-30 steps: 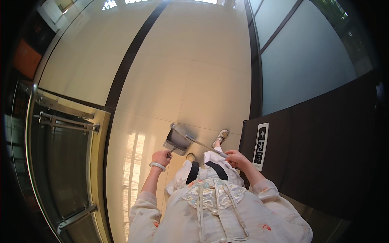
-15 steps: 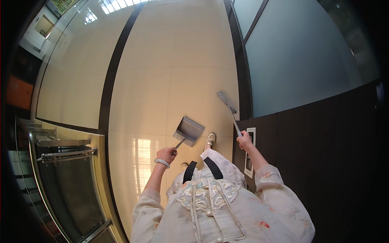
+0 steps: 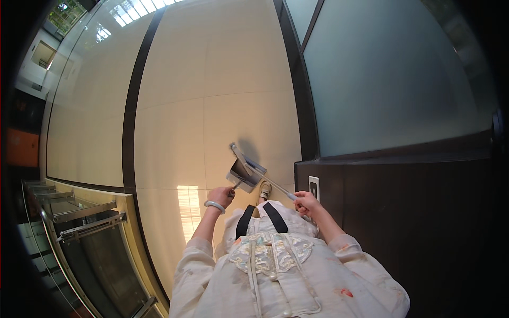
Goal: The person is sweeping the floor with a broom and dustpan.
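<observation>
My left hand (image 3: 220, 197), with a pale bangle on its wrist, is closed around the handle of a grey dustpan (image 3: 239, 172). The pan is in front of my feet, its dark inside facing up. My right hand (image 3: 307, 203) grips the end of a broom's grey handle. That broom (image 3: 239, 155) slants to the left from my hand, and its narrow head crosses over the dustpan's far side. Whether the bristles touch the pan cannot be made out. One of my shoes (image 3: 265, 190) shows just beside the pan's near right corner.
Beige glossy tiles (image 3: 212, 69) stretch ahead, with a dark strip (image 3: 139, 79) on the left. To the right stand a frosted glass panel (image 3: 387, 79) and a dark wall (image 3: 392, 212) with a white plate (image 3: 314, 186). A metal railing (image 3: 87, 212) is at the lower left.
The broom has swung left from beside the right wall to over the dustpan. My right hand has come lower and closer to my body.
</observation>
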`<state>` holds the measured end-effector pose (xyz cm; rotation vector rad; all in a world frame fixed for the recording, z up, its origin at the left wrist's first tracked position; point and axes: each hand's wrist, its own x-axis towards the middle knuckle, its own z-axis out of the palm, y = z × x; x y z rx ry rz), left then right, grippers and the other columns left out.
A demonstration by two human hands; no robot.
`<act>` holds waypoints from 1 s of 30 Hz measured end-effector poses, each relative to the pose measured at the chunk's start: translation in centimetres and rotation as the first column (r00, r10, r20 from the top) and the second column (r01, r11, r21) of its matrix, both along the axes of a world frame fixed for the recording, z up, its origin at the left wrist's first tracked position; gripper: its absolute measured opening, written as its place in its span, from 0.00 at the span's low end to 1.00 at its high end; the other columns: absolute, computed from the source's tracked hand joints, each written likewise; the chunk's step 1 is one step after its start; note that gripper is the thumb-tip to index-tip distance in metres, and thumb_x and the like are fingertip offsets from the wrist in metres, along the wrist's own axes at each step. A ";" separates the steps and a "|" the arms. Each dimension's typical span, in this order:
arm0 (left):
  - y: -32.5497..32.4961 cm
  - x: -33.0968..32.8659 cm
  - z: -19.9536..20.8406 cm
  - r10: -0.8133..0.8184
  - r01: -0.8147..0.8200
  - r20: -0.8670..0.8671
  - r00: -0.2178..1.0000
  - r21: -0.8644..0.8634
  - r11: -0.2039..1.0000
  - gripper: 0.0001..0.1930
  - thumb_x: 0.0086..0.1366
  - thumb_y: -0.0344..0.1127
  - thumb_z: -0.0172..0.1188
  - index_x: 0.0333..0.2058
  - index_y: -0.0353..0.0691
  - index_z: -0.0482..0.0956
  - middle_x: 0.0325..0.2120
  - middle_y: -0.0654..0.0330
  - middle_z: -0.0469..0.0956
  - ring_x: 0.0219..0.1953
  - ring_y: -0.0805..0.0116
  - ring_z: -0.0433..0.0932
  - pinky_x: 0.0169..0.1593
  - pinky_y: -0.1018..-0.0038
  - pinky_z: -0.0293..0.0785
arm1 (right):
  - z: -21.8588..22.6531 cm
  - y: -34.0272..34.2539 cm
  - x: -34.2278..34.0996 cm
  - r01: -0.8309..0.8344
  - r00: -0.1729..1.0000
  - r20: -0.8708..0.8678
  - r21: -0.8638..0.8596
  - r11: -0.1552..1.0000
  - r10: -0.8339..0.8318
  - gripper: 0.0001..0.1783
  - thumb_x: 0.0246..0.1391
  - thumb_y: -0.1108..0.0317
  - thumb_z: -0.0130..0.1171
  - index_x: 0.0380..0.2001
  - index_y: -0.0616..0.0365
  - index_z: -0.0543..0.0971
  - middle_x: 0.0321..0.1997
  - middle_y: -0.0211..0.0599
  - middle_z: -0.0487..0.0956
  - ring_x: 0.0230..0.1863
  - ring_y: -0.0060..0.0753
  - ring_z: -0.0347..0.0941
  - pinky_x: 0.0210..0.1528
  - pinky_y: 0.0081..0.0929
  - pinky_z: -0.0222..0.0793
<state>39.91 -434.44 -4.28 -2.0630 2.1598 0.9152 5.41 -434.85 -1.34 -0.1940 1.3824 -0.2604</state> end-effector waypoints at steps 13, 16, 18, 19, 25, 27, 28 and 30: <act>-6.6 -2.9 -0.3 -0.198 0.194 0.053 0.979 0.069 0.979 0.07 0.54 0.44 0.54 0.28 0.53 0.77 0.24 0.61 0.78 0.29 0.61 0.77 0.29 0.65 0.72 | -10.7 -7.3 -3.1 -0.528 0.479 -0.874 -0.209 0.823 0.085 0.13 0.41 0.74 0.51 0.35 0.59 0.68 0.28 0.48 0.76 0.21 0.41 0.75 0.15 0.37 0.68; -8.4 -3.2 -1.2 -0.270 0.270 -0.001 0.963 0.042 0.962 0.08 0.54 0.44 0.53 0.29 0.51 0.77 0.24 0.58 0.78 0.29 0.59 0.77 0.29 0.63 0.72 | -10.7 -6.5 -0.6 -0.213 0.714 -0.700 -0.199 0.957 0.013 0.11 0.45 0.75 0.49 0.33 0.56 0.63 0.18 0.41 0.69 0.10 0.31 0.66 0.05 0.32 0.56; -8.7 -2.6 -2.0 -0.285 0.285 0.001 0.959 0.043 0.958 0.08 0.54 0.44 0.53 0.29 0.51 0.77 0.24 0.58 0.78 0.29 0.58 0.77 0.29 0.63 0.72 | -7.5 -5.0 3.5 -0.155 0.824 -0.564 -0.130 0.979 0.056 0.11 0.46 0.76 0.49 0.33 0.54 0.60 0.14 0.36 0.64 0.07 0.28 0.61 0.04 0.27 0.48; -9.3 -2.9 -1.9 -0.310 0.310 -0.006 0.951 0.039 0.950 0.09 0.54 0.45 0.53 0.29 0.51 0.77 0.24 0.58 0.78 0.29 0.58 0.77 0.29 0.63 0.72 | -7.2 -3.8 4.0 -0.209 0.830 -0.546 -0.121 0.970 0.110 0.12 0.46 0.76 0.49 0.34 0.55 0.61 0.14 0.37 0.65 0.08 0.27 0.61 0.05 0.26 0.47; -11.9 -2.8 -0.6 -0.334 0.333 0.006 0.942 0.083 0.939 0.07 0.55 0.43 0.53 0.29 0.51 0.77 0.24 0.58 0.78 0.29 0.58 0.77 0.31 0.64 0.72 | -0.4 -2.7 3.4 0.373 0.924 -0.086 0.000 0.928 -0.372 0.23 0.44 0.81 0.49 0.46 0.56 0.65 0.15 0.33 0.64 0.07 0.16 0.52 0.08 0.19 0.43; -12.0 -2.0 -0.6 -0.328 0.325 0.019 0.945 0.087 0.942 0.06 0.55 0.43 0.53 0.29 0.52 0.76 0.24 0.58 0.78 0.29 0.59 0.78 0.31 0.63 0.72 | 0.3 -2.7 2.9 0.409 0.911 -0.056 -0.008 0.913 -0.409 0.19 0.46 0.81 0.48 0.43 0.55 0.67 0.16 0.33 0.65 0.07 0.15 0.51 0.07 0.17 0.43; -12.2 -1.6 -0.6 -0.335 0.334 -0.010 0.942 0.071 0.940 0.06 0.55 0.43 0.53 0.29 0.52 0.76 0.24 0.58 0.78 0.29 0.59 0.78 0.31 0.63 0.72 | 0.9 -2.8 2.9 0.359 0.930 -0.074 -0.039 0.932 -0.361 0.21 0.45 0.81 0.48 0.45 0.55 0.66 0.16 0.33 0.65 0.07 0.15 0.52 0.07 0.17 0.44; -12.6 -0.8 -0.1 -0.335 0.335 -0.023 0.942 0.054 0.941 0.06 0.55 0.43 0.54 0.29 0.52 0.77 0.23 0.57 0.78 0.28 0.58 0.78 0.30 0.63 0.72 | 1.6 -3.5 3.5 0.256 0.938 -0.211 -0.107 0.961 -0.274 0.25 0.44 0.81 0.49 0.49 0.55 0.65 0.15 0.31 0.64 0.07 0.16 0.53 0.07 0.18 0.45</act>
